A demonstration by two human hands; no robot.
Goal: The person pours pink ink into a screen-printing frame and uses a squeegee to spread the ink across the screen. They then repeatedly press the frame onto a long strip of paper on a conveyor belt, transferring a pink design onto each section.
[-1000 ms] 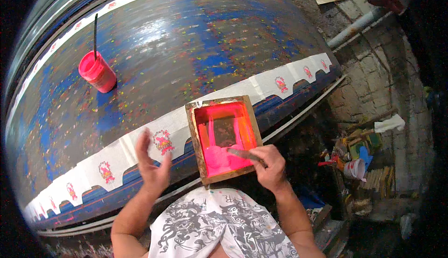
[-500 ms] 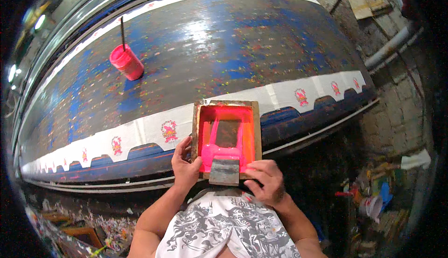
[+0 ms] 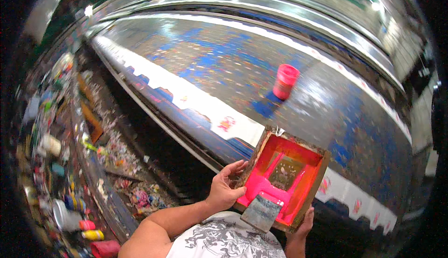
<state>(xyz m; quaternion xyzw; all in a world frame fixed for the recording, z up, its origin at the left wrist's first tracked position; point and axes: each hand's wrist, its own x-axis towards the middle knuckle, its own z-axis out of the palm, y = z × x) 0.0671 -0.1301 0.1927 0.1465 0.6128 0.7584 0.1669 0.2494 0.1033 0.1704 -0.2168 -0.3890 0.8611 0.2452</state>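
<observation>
A wooden screen-printing frame [image 3: 298,141] is tilted in front of me, above the near edge of the long table. My left hand [image 3: 226,188] grips its left side, thumb over the rim. At the lower right my right hand [image 3: 302,225] holds the other side; part of its fingers is hidden behind the frame. Bright pink ink [image 3: 268,192] coats the inside walls and pools at the end nearest me. A flat grey squeegee [image 3: 262,213] rests there, its upper end jutting over the rim. The mesh window [image 3: 284,171] shows pale spots.
The long table [image 3: 210,62] has a dark, paint-speckled top. White cloth strips [image 3: 200,100] with small red prints run along both long edges. A pink ink tub [image 3: 285,81] stands on it. To the left, bottles, a white bucket [image 3: 65,215] and scraps clutter the floor.
My view has swung left along the table, bringing the cluttered floor into sight. The frame has turned and tilted in my hands; my right hand has shifted from the near corner to the right side.
</observation>
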